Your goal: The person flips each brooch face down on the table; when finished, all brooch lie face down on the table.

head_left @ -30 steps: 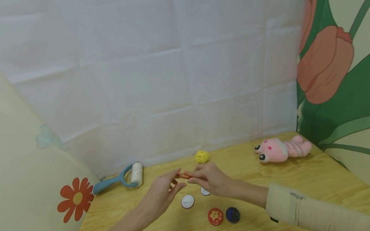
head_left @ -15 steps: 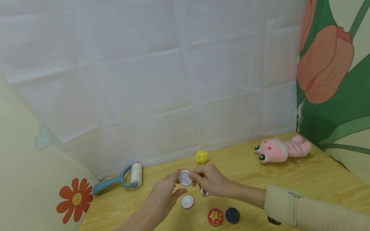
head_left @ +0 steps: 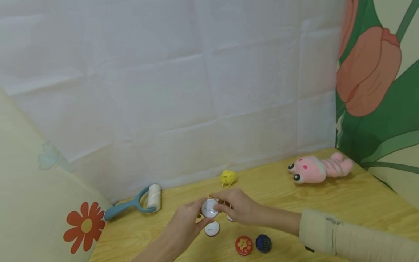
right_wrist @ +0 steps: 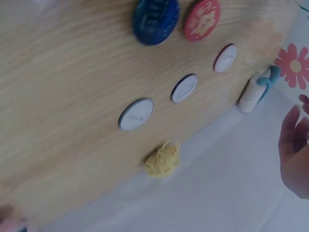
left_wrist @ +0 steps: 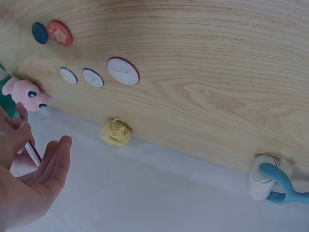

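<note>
the two bare hands work above a wood-grain surface (head_left: 278,187). the held badge (head_left: 208,207), round and white on the side turned to the head camera, is raised between the hands, clear of the surface; in the left wrist view it appears nearly edge-on. the left hand (head_left: 184,222) is partly closed, its fingers at the left rim of the badge and its thumb at the lower rim. the right hand (head_left: 240,206), below a pale sleeve (head_left: 327,231), is also partly closed and pinches the right side of the same badge, the thumb lying over the white face.

three loose white badges (left_wrist: 92,78) lie in a row on the surface, as both wrist views show; in the head view one lies just below the held badge and another is mostly covered by the right hand. nearer the wearer, a red badge (head_left: 243,245) with a yellow star figure lies just beside a blue badge (head_left: 263,243).

toward the back edge sits a bundle of yellow strands (head_left: 228,178). at the left back lies a roller (head_left: 132,205) with a blue handle and a white cylinder; at the right back, well apart from the hands, a pink plush toy (head_left: 319,170) lies on its side. a creased white cloth (head_left: 163,91) hangs behind the surface, and a red flower motif (head_left: 86,225) marks the wall at left.
</note>
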A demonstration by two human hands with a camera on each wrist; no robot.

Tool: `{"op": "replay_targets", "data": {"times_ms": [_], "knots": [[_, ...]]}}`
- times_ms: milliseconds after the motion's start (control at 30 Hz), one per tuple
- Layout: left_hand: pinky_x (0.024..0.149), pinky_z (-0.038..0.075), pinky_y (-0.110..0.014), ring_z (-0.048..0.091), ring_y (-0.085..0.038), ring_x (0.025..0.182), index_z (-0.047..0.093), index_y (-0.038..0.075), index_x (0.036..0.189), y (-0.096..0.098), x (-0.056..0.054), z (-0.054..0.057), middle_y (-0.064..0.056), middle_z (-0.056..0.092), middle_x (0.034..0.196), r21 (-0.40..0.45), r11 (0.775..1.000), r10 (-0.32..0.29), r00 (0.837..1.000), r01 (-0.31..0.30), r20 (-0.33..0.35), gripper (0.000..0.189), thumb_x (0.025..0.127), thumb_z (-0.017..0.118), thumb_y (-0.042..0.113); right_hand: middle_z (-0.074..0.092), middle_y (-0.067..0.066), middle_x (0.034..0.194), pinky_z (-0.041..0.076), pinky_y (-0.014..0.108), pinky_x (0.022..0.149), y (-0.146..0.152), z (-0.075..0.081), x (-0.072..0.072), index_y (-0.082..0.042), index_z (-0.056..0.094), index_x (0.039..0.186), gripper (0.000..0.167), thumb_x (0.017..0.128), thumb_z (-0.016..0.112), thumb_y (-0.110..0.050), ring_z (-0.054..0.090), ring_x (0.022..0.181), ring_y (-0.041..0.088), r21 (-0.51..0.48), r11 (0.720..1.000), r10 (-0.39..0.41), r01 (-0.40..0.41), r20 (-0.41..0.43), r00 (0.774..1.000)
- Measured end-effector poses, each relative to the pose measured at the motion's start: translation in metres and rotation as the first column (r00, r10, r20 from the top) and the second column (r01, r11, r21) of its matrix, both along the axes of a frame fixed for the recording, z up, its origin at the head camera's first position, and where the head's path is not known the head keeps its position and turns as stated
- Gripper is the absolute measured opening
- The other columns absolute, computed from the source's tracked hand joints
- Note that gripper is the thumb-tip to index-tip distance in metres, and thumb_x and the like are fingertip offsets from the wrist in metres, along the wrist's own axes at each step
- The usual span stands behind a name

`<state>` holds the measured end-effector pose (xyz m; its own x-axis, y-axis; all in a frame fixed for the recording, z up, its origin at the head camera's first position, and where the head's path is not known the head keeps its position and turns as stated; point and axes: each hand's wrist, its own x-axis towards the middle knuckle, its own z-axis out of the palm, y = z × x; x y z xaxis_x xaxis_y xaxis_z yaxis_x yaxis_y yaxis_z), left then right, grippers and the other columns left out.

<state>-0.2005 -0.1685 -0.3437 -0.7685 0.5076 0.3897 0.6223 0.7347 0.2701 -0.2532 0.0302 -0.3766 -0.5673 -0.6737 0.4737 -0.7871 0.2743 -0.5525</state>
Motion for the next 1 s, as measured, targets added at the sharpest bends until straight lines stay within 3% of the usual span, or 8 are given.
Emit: {"op": "replay_targets", "data": {"times_ms": [67, 167, 267, 533, 633, 767, 900, 1000], "knots": [[0.062, 0.053, -0.023, 0.066, -0.014, 0.077, 0.063, 0.002, 0.107, 0.000, -0.001, 0.000, -0.003, 0.070, 0.089, -0.006, 1.000, 0.001, 0.999, -0.001, 0.040, 0.033, 0.080, 0.080, 0.010, 0.065, 0.004, 0.086, 0.042, 0.009, 0.057, 0.001, -0.002, -0.001, 0.010, 0.057, 0.127, 0.041, 0.096, 0.061, -0.017, 0.047, 0.063, -0.003, 0.065, 0.998, 0.019, -0.007, -0.180, 0.984], [0.064, 0.055, -0.025, 0.068, -0.014, 0.081, 0.063, 0.002, 0.106, -0.001, -0.002, 0.000, -0.004, 0.071, 0.090, -0.011, 1.000, -0.003, 0.994, 0.004, 0.113, 0.029, 0.082, 0.078, 0.010, 0.062, 0.003, 0.089, 0.040, 0.006, 0.061, 0.003, -0.003, -0.002, 0.010, 0.055, 0.130, 0.051, 0.093, 0.065, -0.023, 0.048, 0.069, 0.000, 0.148, 0.989, 0.053, -0.011, -0.286, 0.957], [0.067, 0.056, -0.027, 0.069, -0.016, 0.084, 0.063, 0.002, 0.105, -0.001, -0.003, -0.002, -0.004, 0.072, 0.092, -0.017, 1.000, -0.004, 0.988, 0.007, 0.152, 0.026, 0.084, 0.076, 0.011, 0.061, 0.002, 0.090, 0.042, 0.006, 0.066, 0.004, -0.003, -0.002, 0.009, 0.054, 0.131, 0.056, 0.091, 0.067, -0.027, 0.051, 0.074, 0.000, 0.180, 0.983, 0.075, -0.023, -0.288, 0.955], [0.062, 0.052, -0.022, 0.068, -0.015, 0.082, 0.064, 0.001, 0.102, 0.000, -0.003, -0.009, -0.004, 0.071, 0.089, -0.038, 0.999, 0.000, 0.989, 0.006, 0.147, 0.026, 0.083, 0.077, 0.013, 0.060, 0.002, 0.088, 0.043, 0.006, 0.068, 0.003, -0.005, -0.005, 0.009, 0.058, 0.126, 0.051, 0.089, 0.069, -0.025, 0.052, 0.075, 0.000, 0.214, 0.977, 0.085, -0.021, -0.296, 0.951], [0.058, 0.050, -0.021, 0.067, -0.012, 0.077, 0.063, 0.003, 0.098, -0.001, -0.002, -0.021, -0.003, 0.070, 0.085, -0.049, 0.999, -0.008, 0.993, 0.014, 0.118, 0.025, 0.082, 0.078, 0.015, 0.060, 0.002, 0.088, 0.043, 0.006, 0.067, 0.003, -0.014, -0.004, 0.007, 0.059, 0.125, 0.050, 0.089, 0.069, -0.026, 0.051, 0.074, 0.000, 0.241, 0.970, 0.092, -0.018, -0.298, 0.950], [0.055, 0.049, -0.021, 0.066, -0.012, 0.071, 0.062, 0.003, 0.094, -0.003, 0.000, -0.041, -0.003, 0.068, 0.080, -0.094, 0.995, -0.015, 0.996, 0.023, 0.088, 0.024, 0.082, 0.079, 0.014, 0.059, -0.002, 0.091, 0.042, 0.006, 0.070, 0.002, -0.027, 0.001, 0.003, 0.060, 0.127, 0.048, 0.090, 0.068, -0.026, 0.051, 0.078, -0.002, 0.300, 0.954, 0.090, -0.018, -0.226, 0.970], [0.055, 0.049, -0.021, 0.065, -0.011, 0.070, 0.063, 0.002, 0.092, -0.004, 0.002, -0.058, -0.004, 0.068, 0.079, -0.120, 0.993, -0.005, 0.991, 0.021, 0.134, 0.024, 0.080, 0.080, 0.012, 0.059, -0.004, 0.094, 0.042, 0.006, 0.072, 0.001, -0.041, 0.006, -0.002, 0.060, 0.128, 0.046, 0.091, 0.066, -0.028, 0.052, 0.083, -0.003, 0.365, 0.931, 0.088, -0.010, -0.196, 0.977], [0.053, 0.048, -0.023, 0.064, -0.011, 0.066, 0.064, 0.001, 0.091, -0.002, 0.003, -0.070, -0.004, 0.067, 0.075, -0.125, 0.992, 0.043, 0.982, -0.020, 0.182, 0.026, 0.079, 0.081, 0.017, 0.059, -0.004, 0.094, 0.043, 0.008, 0.072, 0.001, -0.050, 0.009, -0.004, 0.061, 0.128, 0.046, 0.091, 0.065, -0.031, 0.053, 0.083, -0.002, 0.403, 0.915, 0.086, 0.003, -0.202, 0.976]]}}
